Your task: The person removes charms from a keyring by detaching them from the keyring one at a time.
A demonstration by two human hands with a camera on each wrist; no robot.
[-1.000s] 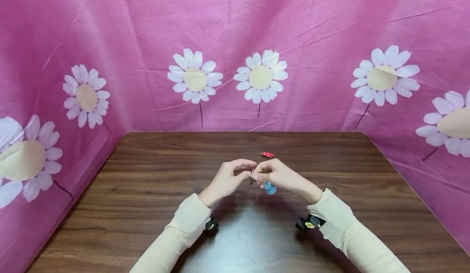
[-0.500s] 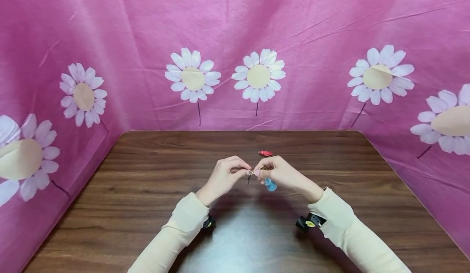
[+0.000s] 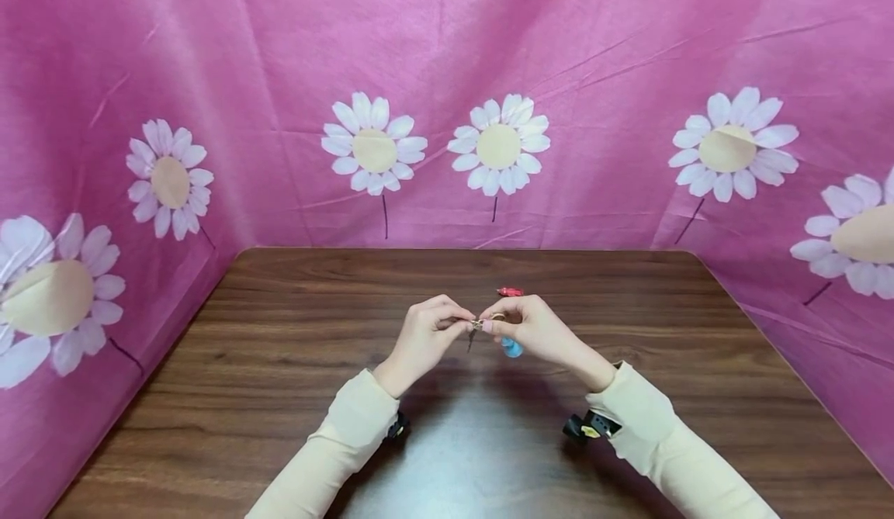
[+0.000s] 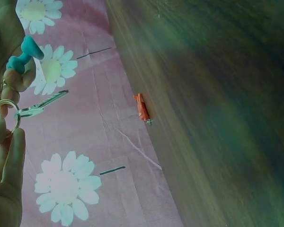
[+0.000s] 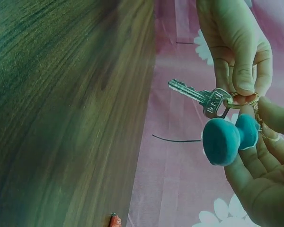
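In the head view, my left hand (image 3: 422, 337) and right hand (image 3: 541, 337) meet above the table. The left thumb and fingers pinch a gold split ring (image 4: 4, 101), and a silver key (image 5: 199, 98) is threaded on it. My right thumb and fingers pinch the same ring's other side, along with a gold chain (image 5: 257, 112). From this chain a blue, two-lobed charm (image 5: 221, 142) hangs beneath the right hand. Another gold ring (image 3: 498, 316) shows inside the right hand's curl. The fingertips cover part of where ring and chain meet.
Beyond the hands, a small red figure-like charm (image 3: 511, 292) with a metal end lies on the brown wood-grain table (image 3: 314, 294). Pink cloth (image 3: 279, 53) with printed daisies stands around the table's back and sides. Dark camera straps sit at both wrists.
My left fingertips have drawn slightly away from the right ones, and more of the ring shows between them. The key now hangs down below the left fingertips. The red charm stays put.
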